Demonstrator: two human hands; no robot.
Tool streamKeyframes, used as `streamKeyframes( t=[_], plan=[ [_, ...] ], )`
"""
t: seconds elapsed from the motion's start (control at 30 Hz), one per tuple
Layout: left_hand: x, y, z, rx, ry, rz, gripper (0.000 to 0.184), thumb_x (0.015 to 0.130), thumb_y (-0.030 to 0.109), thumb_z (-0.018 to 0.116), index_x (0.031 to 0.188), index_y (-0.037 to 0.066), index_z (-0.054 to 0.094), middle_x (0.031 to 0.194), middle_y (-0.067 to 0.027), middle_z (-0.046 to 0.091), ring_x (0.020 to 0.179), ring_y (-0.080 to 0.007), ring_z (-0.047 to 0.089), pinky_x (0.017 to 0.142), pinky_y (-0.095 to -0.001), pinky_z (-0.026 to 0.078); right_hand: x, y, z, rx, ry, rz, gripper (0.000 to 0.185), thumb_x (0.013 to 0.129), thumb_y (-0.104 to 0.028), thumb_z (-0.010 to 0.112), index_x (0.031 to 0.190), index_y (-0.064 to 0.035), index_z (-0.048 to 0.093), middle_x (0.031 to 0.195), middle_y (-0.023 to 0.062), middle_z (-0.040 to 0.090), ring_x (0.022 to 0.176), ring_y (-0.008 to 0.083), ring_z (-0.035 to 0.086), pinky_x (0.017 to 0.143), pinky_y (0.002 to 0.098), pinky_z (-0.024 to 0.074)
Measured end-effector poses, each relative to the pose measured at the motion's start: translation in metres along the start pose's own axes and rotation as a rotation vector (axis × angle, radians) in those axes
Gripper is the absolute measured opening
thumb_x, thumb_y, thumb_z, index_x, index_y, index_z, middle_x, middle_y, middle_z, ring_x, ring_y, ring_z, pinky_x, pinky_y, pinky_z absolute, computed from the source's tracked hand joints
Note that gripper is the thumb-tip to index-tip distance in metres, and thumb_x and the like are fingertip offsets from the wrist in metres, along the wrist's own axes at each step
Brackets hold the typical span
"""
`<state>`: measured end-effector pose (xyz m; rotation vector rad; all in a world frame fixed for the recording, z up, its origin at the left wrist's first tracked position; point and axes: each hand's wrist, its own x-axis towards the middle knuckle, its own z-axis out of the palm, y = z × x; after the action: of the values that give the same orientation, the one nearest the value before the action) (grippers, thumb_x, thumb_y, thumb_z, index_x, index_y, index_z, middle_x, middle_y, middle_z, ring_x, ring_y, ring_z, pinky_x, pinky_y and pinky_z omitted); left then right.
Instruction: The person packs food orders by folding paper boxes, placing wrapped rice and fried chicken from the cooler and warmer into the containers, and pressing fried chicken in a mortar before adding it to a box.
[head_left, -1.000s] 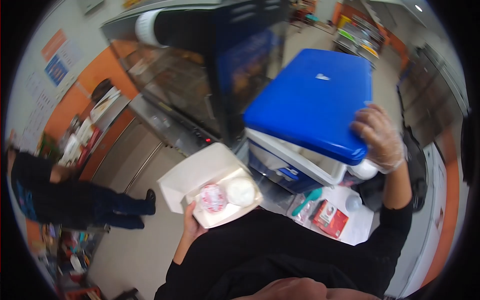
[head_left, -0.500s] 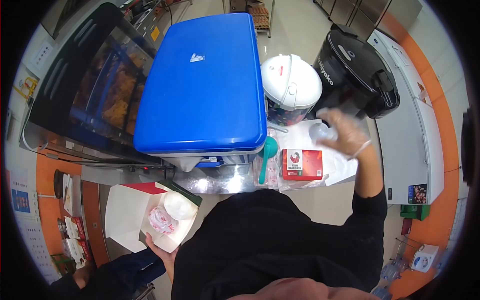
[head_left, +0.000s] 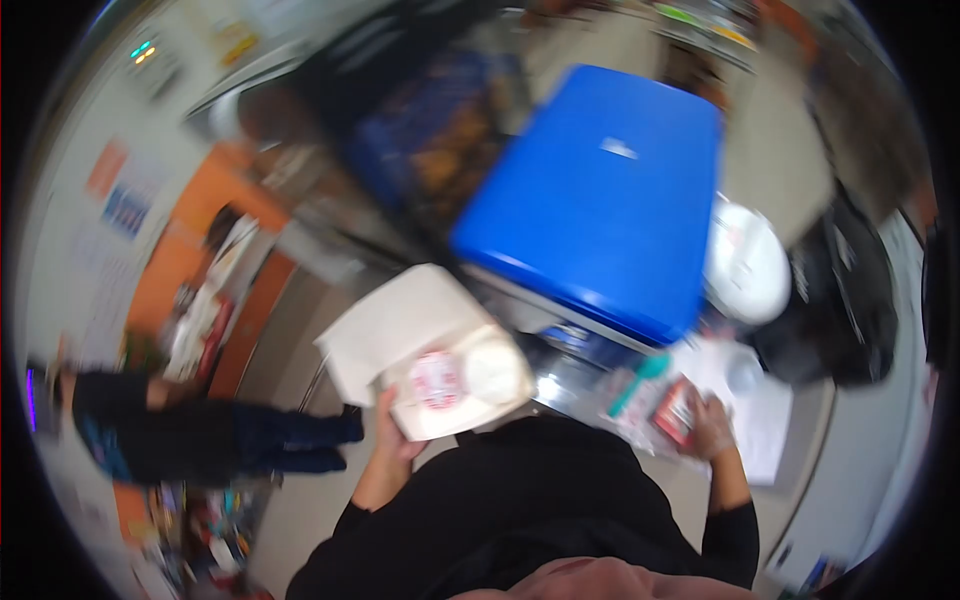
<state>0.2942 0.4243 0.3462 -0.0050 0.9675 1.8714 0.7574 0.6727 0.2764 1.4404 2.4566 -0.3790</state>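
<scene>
My left hand (head_left: 398,428) grips the lower edge of an open cardboard food box (head_left: 415,310), its lid folded back. Inside the box lie a round bundle in red-and-white printed wrap (head_left: 437,380) and a white rounded mound (head_left: 494,373) that looks like rice. My right hand (head_left: 711,428), in a clear plastic glove, has its fingers around the right side of a small red printed box (head_left: 674,411) on the counter. Left of that box lies a teal scoop (head_left: 640,382) on clear plastic packets. A small translucent cup (head_left: 744,376) stands beyond my right hand.
A large blue-lidded cooler box (head_left: 600,200) stands on the counter ahead. Right of it are a white rice cooker (head_left: 745,262) and a black appliance (head_left: 840,290). A glass display cabinet (head_left: 430,130) is at the left. Another person (head_left: 160,425) stands further left.
My view has swung left and is blurred. My right hand has let go of the translucent cup and come down to the red box. The food box remains in my left hand.
</scene>
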Motion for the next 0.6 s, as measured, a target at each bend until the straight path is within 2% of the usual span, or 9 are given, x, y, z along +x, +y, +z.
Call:
streamKeyframes(
  t=[0.03, 0.07, 0.1, 0.13, 0.2, 0.6],
  plan=[
    [0.000, 0.000, -0.005, -0.045, -0.075, -0.024, 0.068, 0.090, 0.045, 0.054, 0.141, 0.002, 0.041, 0.138, -0.0172, 0.051, 0.126, -0.0332, 0.051, 0.108, -0.0504, 0.039, 0.005, 0.009, 0.011, 0.150, -0.036, 0.006, 0.124, 0.048, -0.036, 0.090, 0.149, -0.0119, 0.023, 0.127, 0.0238, 0.047, 0.122, 0.0424, 0.045, 0.106, 0.0572, 0.0344],
    [-0.001, 0.000, -0.005, -0.039, -0.076, -0.034, 0.069, 0.091, 0.046, 0.054, 0.142, 0.002, 0.040, 0.139, -0.0181, 0.050, 0.126, -0.0333, 0.051, 0.108, -0.0492, 0.039, 0.001, -0.007, -0.028, 0.249, -0.178, 0.007, 0.126, 0.048, -0.033, 0.090, 0.150, -0.0108, 0.020, 0.128, 0.0274, 0.046, 0.118, 0.0455, 0.048, 0.101, 0.0511, 0.0416],
    [-0.003, 0.000, -0.006, -0.045, -0.091, -0.055, 0.068, 0.092, 0.045, 0.054, 0.142, 0.001, 0.039, 0.139, -0.0184, 0.050, 0.127, -0.0331, 0.051, 0.108, -0.0482, 0.040, 0.010, 0.016, -0.007, 0.270, -0.132, -0.187, 0.128, 0.051, -0.031, 0.088, 0.152, -0.0111, 0.012, 0.132, 0.0312, 0.041, 0.111, 0.0460, 0.053, 0.093, 0.0512, 0.0475],
    [-0.003, -0.001, -0.007, -0.066, -0.107, -0.043, 0.067, 0.093, 0.044, 0.054, 0.142, 0.001, 0.039, 0.140, -0.0186, 0.049, 0.128, -0.0330, 0.050, 0.109, -0.0477, 0.040, 0.009, 0.022, -0.008, 0.226, -0.135, -0.213, 0.121, 0.064, -0.027, 0.081, 0.153, -0.0054, 0.001, 0.133, 0.0256, 0.048, 0.113, 0.0378, 0.057, 0.094, 0.0470, 0.0482],
    [-0.003, -0.002, -0.009, -0.122, -0.168, -0.036, 0.066, 0.094, 0.042, 0.053, 0.144, 0.001, 0.036, 0.141, -0.0185, 0.048, 0.129, -0.0324, 0.050, 0.109, -0.0472, 0.039, 0.022, 0.013, -0.019, 0.302, -0.206, -0.264, 0.121, 0.064, -0.026, 0.081, 0.153, -0.0060, 0.001, 0.133, 0.0249, 0.047, 0.114, 0.0372, 0.056, 0.095, 0.0468, 0.0477],
    [-0.034, 0.016, -0.089, -0.249, 0.029, 0.163, 0.064, 0.096, 0.041, 0.051, 0.145, 0.002, 0.035, 0.142, -0.0175, 0.047, 0.129, -0.0314, 0.049, 0.108, -0.0477, 0.040, 0.129, -0.165, -0.030, 0.665, -0.591, -0.473, 0.121, 0.067, -0.024, 0.081, 0.153, -0.0092, -0.004, 0.138, 0.0212, 0.041, 0.119, 0.0335, 0.052, 0.099, 0.0456, 0.0450]
  ],
)
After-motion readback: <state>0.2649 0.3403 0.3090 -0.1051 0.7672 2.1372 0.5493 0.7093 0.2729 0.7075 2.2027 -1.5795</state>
